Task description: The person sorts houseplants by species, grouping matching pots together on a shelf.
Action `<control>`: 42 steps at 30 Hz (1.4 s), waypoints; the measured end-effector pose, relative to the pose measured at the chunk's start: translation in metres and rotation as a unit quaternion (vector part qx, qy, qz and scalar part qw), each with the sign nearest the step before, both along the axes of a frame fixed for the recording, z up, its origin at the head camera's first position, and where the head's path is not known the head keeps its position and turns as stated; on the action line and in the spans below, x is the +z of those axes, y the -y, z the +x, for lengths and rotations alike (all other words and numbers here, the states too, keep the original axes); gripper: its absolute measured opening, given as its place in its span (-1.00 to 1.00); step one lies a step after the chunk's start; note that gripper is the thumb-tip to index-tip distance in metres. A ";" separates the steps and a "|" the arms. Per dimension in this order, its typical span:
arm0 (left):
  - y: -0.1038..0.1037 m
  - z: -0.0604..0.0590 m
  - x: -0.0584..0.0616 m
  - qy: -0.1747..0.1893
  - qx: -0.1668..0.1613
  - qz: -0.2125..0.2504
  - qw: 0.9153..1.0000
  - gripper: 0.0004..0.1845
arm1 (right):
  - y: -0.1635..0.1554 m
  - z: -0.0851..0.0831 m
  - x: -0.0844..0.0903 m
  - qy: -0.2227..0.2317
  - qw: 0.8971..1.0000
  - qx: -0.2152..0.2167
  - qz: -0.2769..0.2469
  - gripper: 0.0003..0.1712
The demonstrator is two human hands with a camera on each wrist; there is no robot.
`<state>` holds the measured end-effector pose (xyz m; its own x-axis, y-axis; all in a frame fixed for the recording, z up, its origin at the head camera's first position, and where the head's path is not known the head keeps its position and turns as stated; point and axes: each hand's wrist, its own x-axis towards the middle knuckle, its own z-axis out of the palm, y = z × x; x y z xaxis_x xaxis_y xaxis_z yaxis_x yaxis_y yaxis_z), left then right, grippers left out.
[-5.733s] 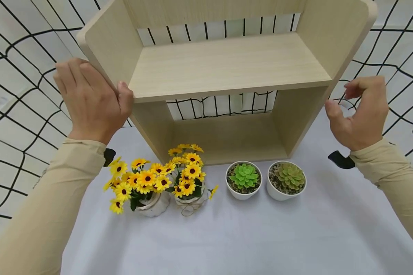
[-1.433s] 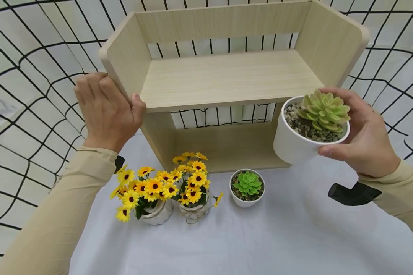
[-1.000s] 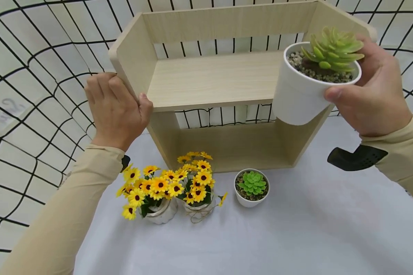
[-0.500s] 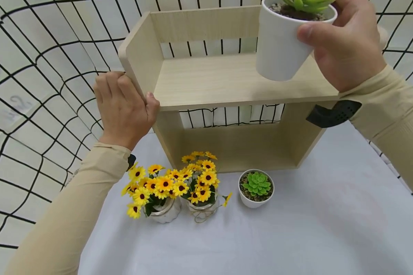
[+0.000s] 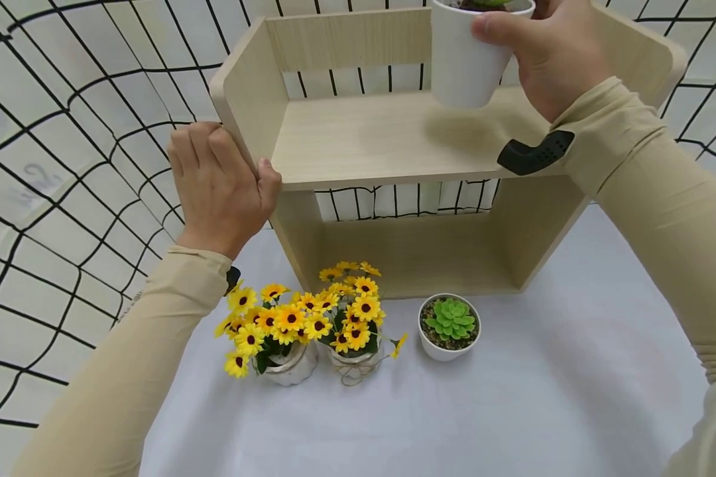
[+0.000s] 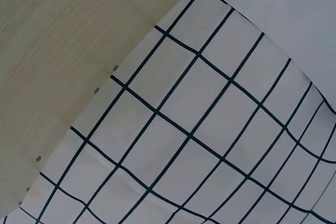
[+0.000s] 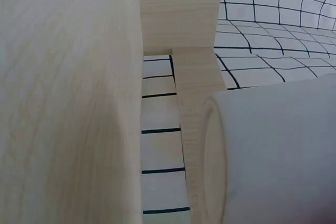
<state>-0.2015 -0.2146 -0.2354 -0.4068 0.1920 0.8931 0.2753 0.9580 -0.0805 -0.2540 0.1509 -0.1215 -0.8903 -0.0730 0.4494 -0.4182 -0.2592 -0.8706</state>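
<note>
Along the near part of the tabletop (image 5: 513, 411), under its pale cloth, stand 2 sunflower pots (image 5: 301, 331) side by side and 1 small succulent pot (image 5: 450, 326) to their right, all just in front of the wooden shelf unit (image 5: 394, 132). Further back, the left hand (image 5: 221, 189) clasps the unit's left side panel, fingers wrapped over its outer face and thumb on the front edge. Beyond that, the right hand (image 5: 549, 53) reaches in with a bent wrist and grips a white pot (image 5: 468, 59) by its rim, holding it just above the upper shelf board toward its right end. No writing is readable. A black-gridded white backdrop (image 5: 65, 132) hangs behind.
</note>
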 end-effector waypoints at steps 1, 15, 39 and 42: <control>0.000 0.000 0.000 0.000 0.000 0.000 1.000 -0.60 | -0.001 -0.002 -0.001 0.004 1.000 -0.006 0.012 -0.28; -0.003 -0.003 -0.002 -0.007 -0.009 0.004 1.000 -0.61 | -0.008 -0.016 -0.013 0.081 0.988 -0.066 0.116 -0.17; 0.003 -0.012 -0.002 0.014 -0.001 0.000 1.000 -0.59 | -0.011 -0.007 -0.009 0.141 0.951 -0.138 0.237 -0.04; 0.006 -0.012 -0.001 0.016 0.005 -0.004 1.000 -0.59 | -0.009 0.001 -0.012 0.129 0.956 -0.161 0.207 -0.05</control>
